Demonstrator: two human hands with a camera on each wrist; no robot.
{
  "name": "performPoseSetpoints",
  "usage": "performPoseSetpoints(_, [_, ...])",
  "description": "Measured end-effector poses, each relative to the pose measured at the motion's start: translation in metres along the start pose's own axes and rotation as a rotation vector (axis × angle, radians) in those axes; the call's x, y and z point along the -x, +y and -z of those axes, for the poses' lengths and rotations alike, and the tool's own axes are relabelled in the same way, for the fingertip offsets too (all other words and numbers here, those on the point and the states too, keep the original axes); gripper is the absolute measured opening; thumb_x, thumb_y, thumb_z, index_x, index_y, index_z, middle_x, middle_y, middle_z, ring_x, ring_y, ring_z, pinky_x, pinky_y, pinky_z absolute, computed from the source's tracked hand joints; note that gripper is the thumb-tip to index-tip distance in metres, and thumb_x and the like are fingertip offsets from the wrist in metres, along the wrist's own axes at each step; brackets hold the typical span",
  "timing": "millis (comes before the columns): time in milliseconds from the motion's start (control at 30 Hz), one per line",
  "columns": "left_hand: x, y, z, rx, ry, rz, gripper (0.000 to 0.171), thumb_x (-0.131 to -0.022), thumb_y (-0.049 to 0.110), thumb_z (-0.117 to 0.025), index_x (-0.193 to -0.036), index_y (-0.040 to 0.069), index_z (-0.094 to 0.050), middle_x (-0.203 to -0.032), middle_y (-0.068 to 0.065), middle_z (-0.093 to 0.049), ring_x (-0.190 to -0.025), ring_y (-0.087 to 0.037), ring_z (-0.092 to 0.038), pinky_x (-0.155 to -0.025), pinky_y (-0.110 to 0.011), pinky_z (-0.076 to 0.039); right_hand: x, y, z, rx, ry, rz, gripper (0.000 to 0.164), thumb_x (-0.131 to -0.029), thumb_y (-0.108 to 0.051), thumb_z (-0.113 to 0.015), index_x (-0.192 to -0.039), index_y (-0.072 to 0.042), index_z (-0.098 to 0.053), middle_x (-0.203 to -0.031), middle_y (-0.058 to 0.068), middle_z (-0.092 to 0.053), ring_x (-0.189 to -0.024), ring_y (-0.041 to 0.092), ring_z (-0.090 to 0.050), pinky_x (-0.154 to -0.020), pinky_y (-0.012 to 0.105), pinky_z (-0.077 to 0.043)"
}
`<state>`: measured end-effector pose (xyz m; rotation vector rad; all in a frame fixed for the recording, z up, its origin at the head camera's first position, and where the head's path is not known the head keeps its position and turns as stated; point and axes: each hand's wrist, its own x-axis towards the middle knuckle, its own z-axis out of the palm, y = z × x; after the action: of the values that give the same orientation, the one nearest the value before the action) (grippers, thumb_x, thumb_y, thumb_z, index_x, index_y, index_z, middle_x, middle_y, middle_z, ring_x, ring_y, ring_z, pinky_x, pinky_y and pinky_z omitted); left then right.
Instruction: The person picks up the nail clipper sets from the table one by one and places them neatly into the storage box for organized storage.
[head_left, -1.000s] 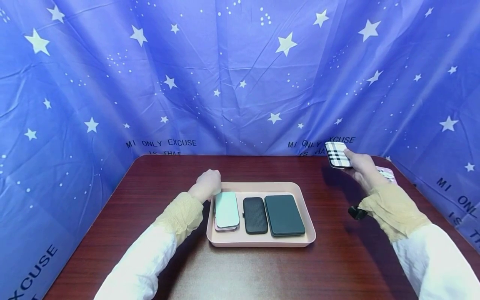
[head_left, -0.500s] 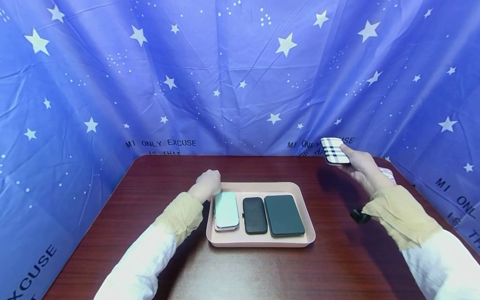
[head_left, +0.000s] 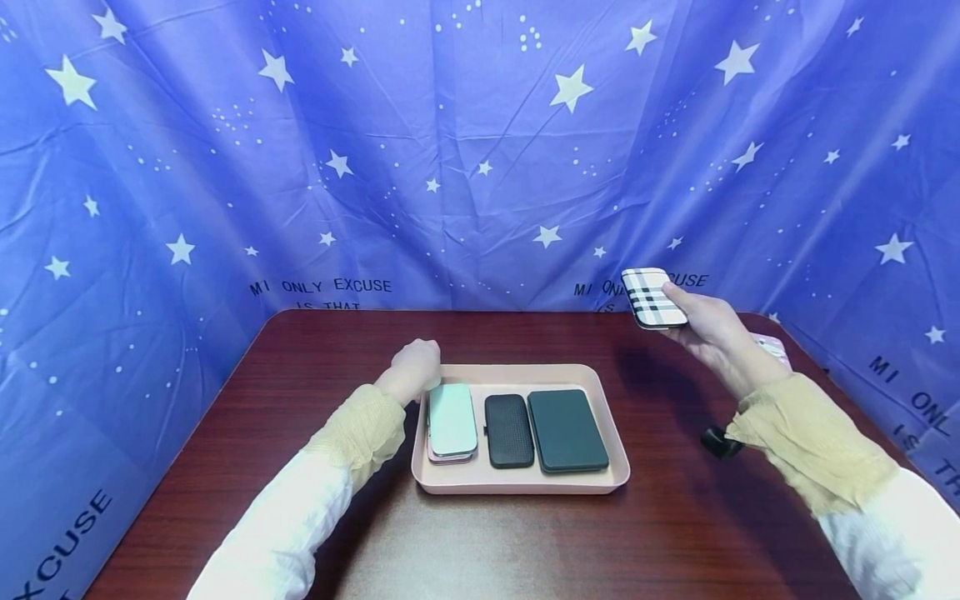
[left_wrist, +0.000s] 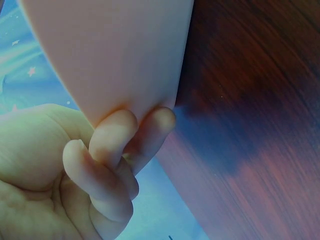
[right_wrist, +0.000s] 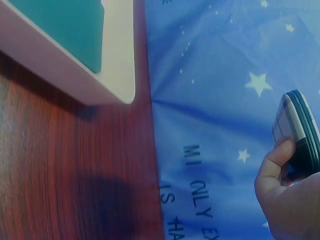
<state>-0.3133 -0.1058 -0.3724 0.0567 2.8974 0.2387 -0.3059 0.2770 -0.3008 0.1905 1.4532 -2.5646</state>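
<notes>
My right hand (head_left: 716,333) pinches a flat case (head_left: 654,297) with a white, black and grey plaid cover. It is raised over the back right of the table, thumb on the plaid face; the right wrist view shows its thick, dark layered edge (right_wrist: 304,120). My left hand (head_left: 412,369) grips the back left corner of a pale pink tray (head_left: 517,482), its fingertips (left_wrist: 120,122) curled against the outer wall. In the tray lie a mint-green flat case (head_left: 453,419) on top of a pinkish one, a black textured case (head_left: 510,431) and a larger dark green case (head_left: 567,431).
A pink patterned flat thing (head_left: 772,348) lies near the table's right edge, partly behind my right wrist. The reddish-brown wooden table (head_left: 517,550) has a rounded back edge. Blue star-printed curtains (head_left: 480,208) surround it at the back and sides.
My right hand has carried the plaid case leftward and slightly up, away from the pink patterned thing. My left hand stays at the tray's corner.
</notes>
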Motion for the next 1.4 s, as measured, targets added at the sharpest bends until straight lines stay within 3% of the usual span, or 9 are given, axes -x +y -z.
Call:
performPoseSetpoints(333, [-0.001, -0.001, -0.001, -0.009, 0.003, 0.002, 0.029, -0.086, 0.000, -0.054, -0.115, 0.000, -0.056, -0.107, -0.018, -0.065, -0.048, -0.016, -0.062, -0.042, -0.028, -0.052, 0.012, 0.014, -0.023, 0.071, -0.095, 0.010, 0.015, -0.093, -0.013, -0.058, -0.085, -0.004, -0.068, -0.082, 0.008, -0.071, -0.075, 0.015, -0.070, -0.068, 0.028, -0.059])
performPoseSetpoints(567, [-0.002, -0.002, -0.003, -0.017, 0.012, -0.008, 0.030, -0.084, 0.000, -0.057, -0.115, 0.000, -0.057, -0.104, -0.018, -0.065, -0.053, -0.019, -0.062, -0.041, -0.027, -0.051, 0.020, 0.024, -0.036, 0.152, -0.108, 0.021, 0.011, -0.093, -0.015, -0.059, -0.089, -0.006, -0.063, -0.082, 0.005, -0.071, -0.075, 0.012, -0.069, -0.068, 0.026, -0.059])
performPoseSetpoints(1033, [-0.002, -0.001, -0.003, -0.009, 0.014, -0.008, 0.029, -0.084, 0.000, -0.057, -0.113, 0.001, -0.057, -0.105, -0.017, -0.065, -0.055, -0.019, -0.063, -0.041, -0.027, -0.052, 0.034, 0.041, -0.055, 0.212, -0.133, 0.016, 0.011, -0.094, -0.016, -0.059, -0.090, -0.008, -0.065, -0.083, 0.003, -0.071, -0.075, 0.011, -0.068, -0.069, 0.024, -0.058])
performPoseSetpoints(1133, [-0.003, -0.001, -0.002, -0.019, 0.009, -0.006, 0.032, -0.082, -0.001, -0.058, -0.115, 0.001, -0.056, -0.107, -0.017, -0.064, -0.059, -0.021, -0.063, -0.042, -0.028, -0.052, 0.037, 0.048, -0.059, 0.246, -0.135, 0.011, 0.011, -0.094, -0.017, -0.059, -0.094, -0.006, -0.061, -0.083, 0.002, -0.070, -0.076, 0.010, -0.068, -0.069, 0.023, -0.058])
performPoseSetpoints(1400, [-0.004, -0.001, -0.002, -0.015, 0.000, 0.000, 0.032, -0.083, -0.002, -0.058, -0.115, 0.001, -0.056, -0.105, -0.017, -0.065, -0.060, -0.021, -0.063, -0.042, -0.028, -0.052, 0.041, 0.066, -0.066, 0.363, -0.154, 0.007, 0.031, -0.098, -0.018, -0.052, -0.116, 0.004, -0.042, -0.081, -0.001, -0.069, -0.074, 0.007, -0.067, -0.067, 0.020, -0.057])
